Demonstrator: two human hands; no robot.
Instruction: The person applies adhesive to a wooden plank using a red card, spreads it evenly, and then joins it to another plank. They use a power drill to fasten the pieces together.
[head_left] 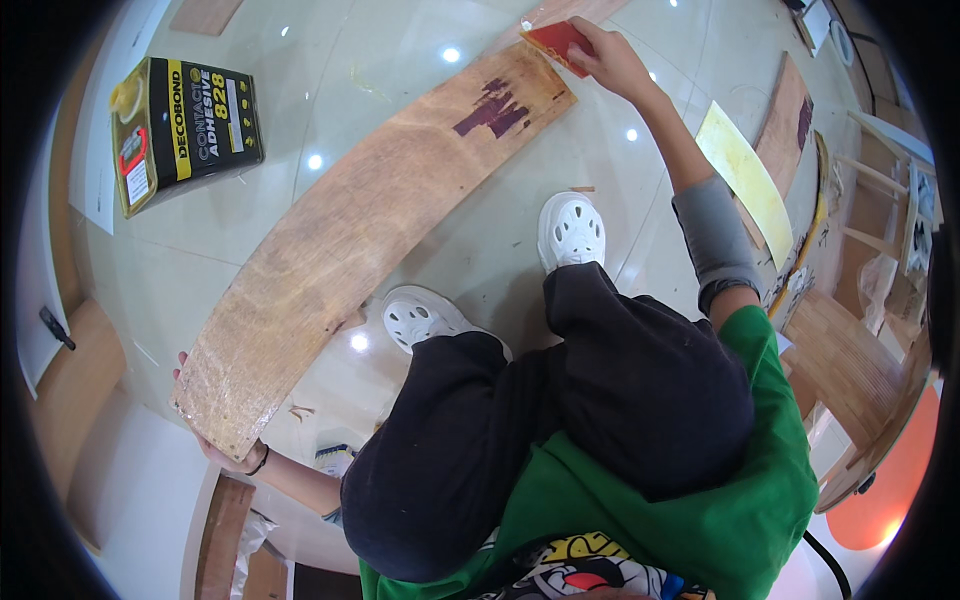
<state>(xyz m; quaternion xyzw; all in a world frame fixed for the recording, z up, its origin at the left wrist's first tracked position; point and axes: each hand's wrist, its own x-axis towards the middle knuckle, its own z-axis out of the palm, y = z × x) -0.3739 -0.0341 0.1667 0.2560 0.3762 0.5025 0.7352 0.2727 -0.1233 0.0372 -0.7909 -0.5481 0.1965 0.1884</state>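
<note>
A long wooden board runs aslant from the lower left to the upper middle. Its lower left end looks wet and shiny, and a dark purple patch marks its far right end. My left hand grips that lower left end, partly hidden beneath it, with fingertips showing at the far edge. At the far right end, my right hand is closed on a flat red spreader. The spreader's edge is at the board's end; whether it touches the wood I cannot tell.
A black and yellow adhesive can stands at the left on the tiled floor. My white clogs are close to the board's near side. A pale yellow sheet and another wooden board lie at the right. Curved wooden pieces are at the lower right.
</note>
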